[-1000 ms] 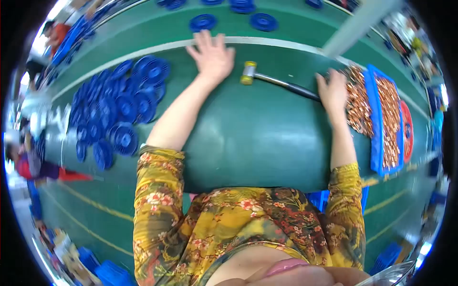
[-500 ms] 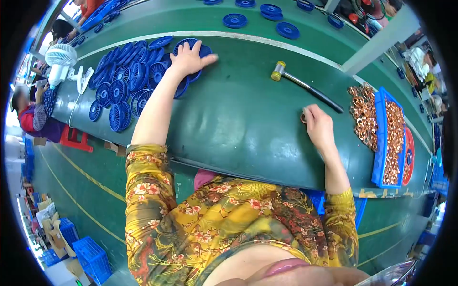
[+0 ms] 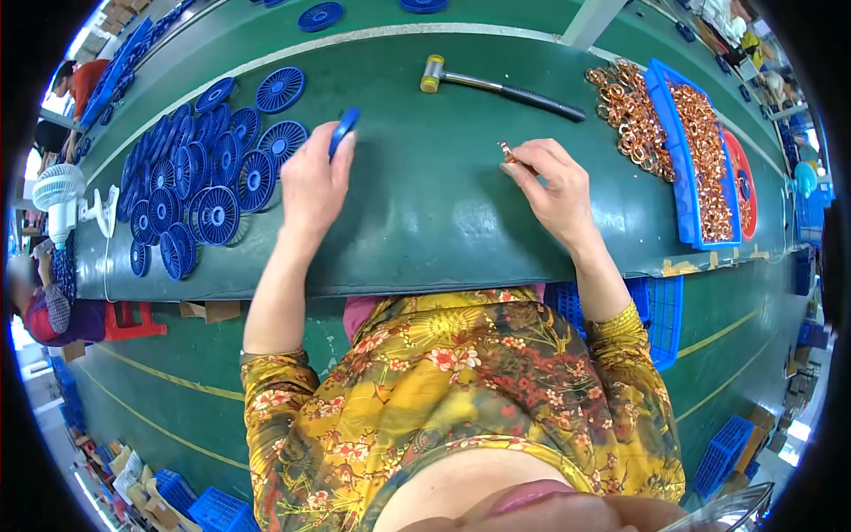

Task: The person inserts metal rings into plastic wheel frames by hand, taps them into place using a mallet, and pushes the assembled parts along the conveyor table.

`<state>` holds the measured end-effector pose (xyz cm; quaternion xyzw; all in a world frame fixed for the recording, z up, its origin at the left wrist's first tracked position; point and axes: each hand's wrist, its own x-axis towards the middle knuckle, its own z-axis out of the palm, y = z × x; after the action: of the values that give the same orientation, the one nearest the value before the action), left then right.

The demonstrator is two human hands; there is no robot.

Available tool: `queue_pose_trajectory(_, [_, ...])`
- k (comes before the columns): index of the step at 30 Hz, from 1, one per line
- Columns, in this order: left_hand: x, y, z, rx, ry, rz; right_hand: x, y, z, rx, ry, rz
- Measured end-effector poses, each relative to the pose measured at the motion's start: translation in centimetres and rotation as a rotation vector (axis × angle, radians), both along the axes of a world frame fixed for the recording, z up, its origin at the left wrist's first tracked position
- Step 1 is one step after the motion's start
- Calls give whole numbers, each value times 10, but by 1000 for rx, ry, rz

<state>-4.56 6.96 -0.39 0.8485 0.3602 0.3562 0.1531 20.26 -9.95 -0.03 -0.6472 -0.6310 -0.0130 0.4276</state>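
Forearms [image 3: 282, 297] angled forward — left fingers [image 3: 318, 144] curled, right fingers [image 3: 538, 159] pinched.

I see a green worktable [image 3: 417, 239] under the left hand [image 3: 310, 183] and right hand [image 3: 560, 183]. A white post [image 3: 592, 20] rises beyond the right hand; well left of the left hand, I make out a white fan [image 3: 58, 188], a red stool [image 3: 133, 323] and yellow-lined green floor [image 3: 186, 415].

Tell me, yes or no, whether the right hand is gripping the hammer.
No, the hammer lies on the green table, apart from the right hand, which holds a copper-coloured piece.
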Motion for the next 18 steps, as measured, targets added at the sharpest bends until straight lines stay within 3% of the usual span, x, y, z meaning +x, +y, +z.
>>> queue_pose_trajectory(1, [5,-14,2,23,-124,-24,-6,-2,4,32,32,16])
queue_pose_trajectory(5, [28,-62,3,-522,-619,-171,-27,-6,17,135,8,91])
queue_pose_trajectory(7, [38,-76,2,-609,-597,-199,-33,-6,17,216,-5,125])
queue_pose_trajectory(9, [48,-86,1,-787,-779,-265,-41,-6,22,257,-3,159])
queue_pose_trajectory(12, [54,-99,10,-855,-797,-251,-47,-3,26,320,3,196])
queue_pose_trajectory(18, [53,-108,8,-702,-603,-319,-55,3,15,285,-112,21])
